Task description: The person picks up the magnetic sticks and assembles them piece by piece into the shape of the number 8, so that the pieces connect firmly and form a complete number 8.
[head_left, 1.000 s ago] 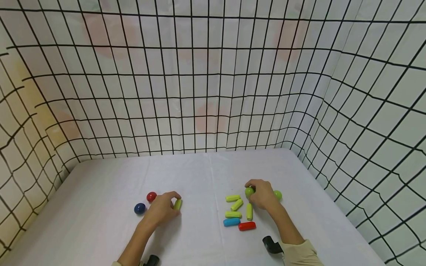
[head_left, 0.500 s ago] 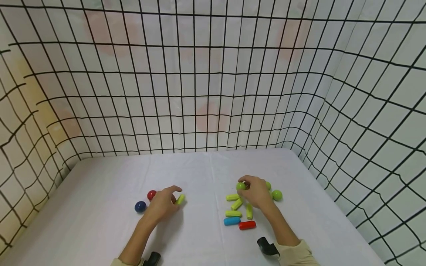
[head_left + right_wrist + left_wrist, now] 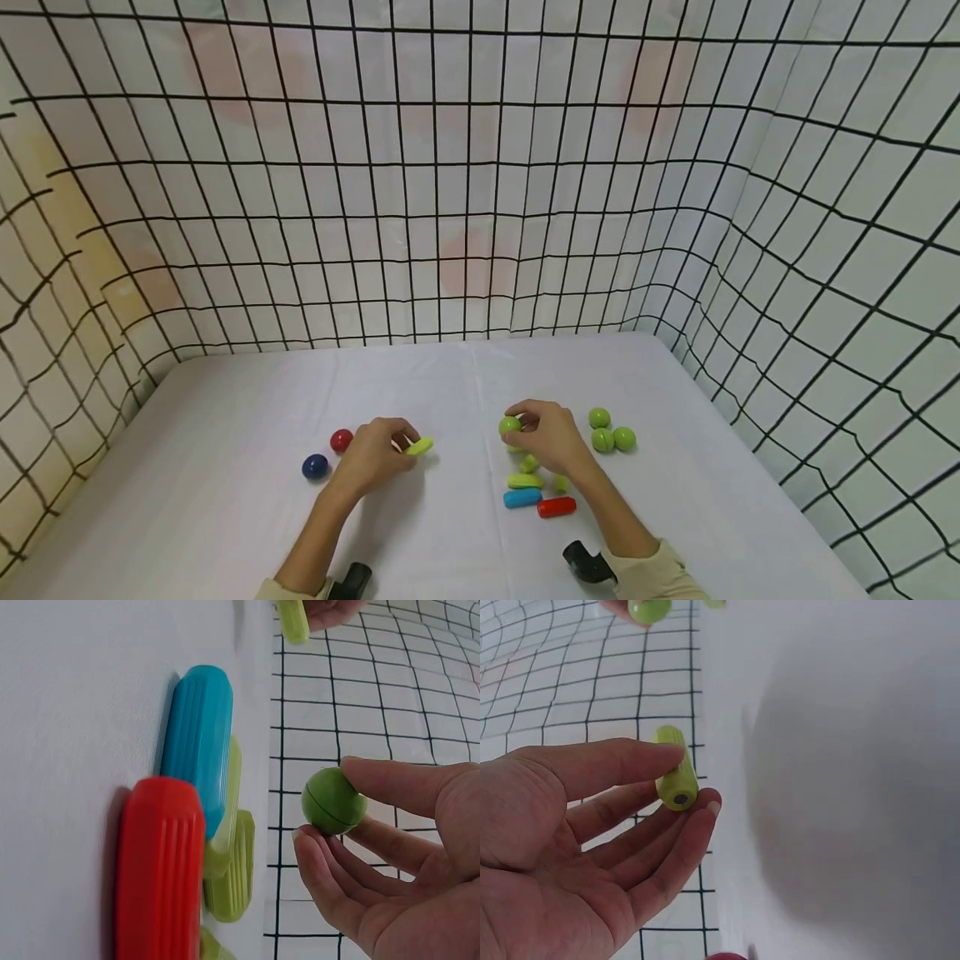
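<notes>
My left hand [image 3: 378, 458] pinches a yellow-green ribbed rod [image 3: 676, 771] between thumb and fingers, raised over the white table; a dark round spot shows on the rod's end. My right hand [image 3: 551, 437] holds a green ball [image 3: 332, 801] by thumb and fingertips, a thin seam running round it. Below the right hand lie several yellow-green rods [image 3: 525, 481], partly hidden by it, with a blue rod [image 3: 522, 498] and a red rod [image 3: 557, 507] in front. A red ball [image 3: 341, 440] and a dark blue ball [image 3: 315, 467] rest left of my left hand.
Three green balls [image 3: 602, 439] sit close together to the right of my right hand. The white cloth-covered table [image 3: 450, 550] is enclosed by a black grid net [image 3: 468, 192] at the back and sides.
My right hand has moved left with the green ball, leaving the other green balls uncovered. The left hand has shifted slightly right, and its rod has turned closer to level.
</notes>
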Available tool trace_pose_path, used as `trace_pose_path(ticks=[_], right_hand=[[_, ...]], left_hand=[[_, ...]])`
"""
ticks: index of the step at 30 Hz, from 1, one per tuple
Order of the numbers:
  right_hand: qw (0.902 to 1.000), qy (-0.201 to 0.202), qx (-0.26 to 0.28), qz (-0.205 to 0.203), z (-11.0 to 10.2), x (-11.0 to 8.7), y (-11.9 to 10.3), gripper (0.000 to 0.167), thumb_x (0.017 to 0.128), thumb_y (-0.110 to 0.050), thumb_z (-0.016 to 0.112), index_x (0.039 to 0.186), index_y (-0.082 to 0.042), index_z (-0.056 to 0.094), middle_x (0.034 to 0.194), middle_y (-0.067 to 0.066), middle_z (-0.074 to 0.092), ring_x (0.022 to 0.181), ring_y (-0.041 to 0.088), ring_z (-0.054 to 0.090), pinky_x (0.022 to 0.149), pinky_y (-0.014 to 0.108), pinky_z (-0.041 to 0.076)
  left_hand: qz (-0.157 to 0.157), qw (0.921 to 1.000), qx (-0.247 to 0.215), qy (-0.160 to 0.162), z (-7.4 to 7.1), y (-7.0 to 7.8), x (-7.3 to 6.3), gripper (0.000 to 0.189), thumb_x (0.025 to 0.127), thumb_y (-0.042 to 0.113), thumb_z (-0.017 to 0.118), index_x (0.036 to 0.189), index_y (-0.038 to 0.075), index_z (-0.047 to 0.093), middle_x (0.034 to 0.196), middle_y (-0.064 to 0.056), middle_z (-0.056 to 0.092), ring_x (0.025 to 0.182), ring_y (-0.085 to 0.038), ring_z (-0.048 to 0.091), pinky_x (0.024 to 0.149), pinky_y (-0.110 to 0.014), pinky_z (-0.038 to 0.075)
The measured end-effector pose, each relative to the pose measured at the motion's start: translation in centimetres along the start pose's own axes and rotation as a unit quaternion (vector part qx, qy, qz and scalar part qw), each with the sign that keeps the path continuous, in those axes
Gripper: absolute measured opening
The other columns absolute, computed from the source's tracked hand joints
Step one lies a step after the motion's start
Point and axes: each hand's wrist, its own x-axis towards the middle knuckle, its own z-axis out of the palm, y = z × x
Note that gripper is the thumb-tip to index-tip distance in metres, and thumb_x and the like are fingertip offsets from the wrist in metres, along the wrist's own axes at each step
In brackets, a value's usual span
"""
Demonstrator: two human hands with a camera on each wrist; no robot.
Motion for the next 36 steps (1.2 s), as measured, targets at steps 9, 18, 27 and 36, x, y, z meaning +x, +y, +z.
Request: trace_pose_path(ticks=[9, 18, 27, 36], right_hand=[[0.9996, -0.024, 0.011, 0.011, 1.3, 0.3, -1.2, 0.027, 0.086, -0.024, 0.080, 0.112, -0.016, 0.075, 0.100, 0.001, 0.074, 0.089, 0.015, 0.065, 0.075, 0.030, 0.055], [0.9988, -0.046, 0.017, -0.007, 2.5, 0.1, -1.4, 0.028, 0.085, -0.026, 0.081, 0.110, -0.015, 0.076, 0.100, 0.002, 0.075, 0.089, 0.016, 0.067, 0.080, 0.037, 0.055], [0.9964, -0.078, 0.022, -0.026, 3.6, -0.2, -1.4, 0.027, 0.085, -0.026, 0.081, 0.109, -0.015, 0.076, 0.100, 0.002, 0.076, 0.088, 0.016, 0.069, 0.079, 0.037, 0.055], [0.9952, -0.089, 0.026, -0.030, 3.8, -0.4, -1.4, 0.028, 0.084, -0.022, 0.082, 0.110, -0.013, 0.076, 0.101, 0.004, 0.076, 0.088, 0.016, 0.069, 0.079, 0.037, 0.056]], left_hand=[[0.018, 0.9996, -0.018, 0.011, 0.0, 0.4, 0.3, 0.020, 0.078, 0.000, 0.079, 0.095, 0.010, 0.078, 0.086, -0.005, 0.073, 0.079, -0.017, 0.064, 0.066, -0.030, 0.051], [0.018, 0.9985, -0.049, -0.015, 0.7, 0.6, 0.5, 0.017, 0.077, 0.004, 0.083, 0.091, 0.011, 0.078, 0.084, -0.001, 0.073, 0.078, -0.014, 0.064, 0.068, -0.030, 0.050], [0.032, 0.9957, -0.080, -0.033, 1.2, 0.3, 0.6, 0.013, 0.079, 0.005, 0.083, 0.090, 0.011, 0.078, 0.086, -0.001, 0.076, 0.080, -0.015, 0.067, 0.069, -0.030, 0.050], [0.038, 0.9959, -0.073, -0.038, 1.9, 0.2, 0.5, 0.013, 0.079, 0.004, 0.083, 0.089, 0.010, 0.078, 0.084, -0.001, 0.075, 0.076, -0.012, 0.065, 0.068, -0.030, 0.050]])
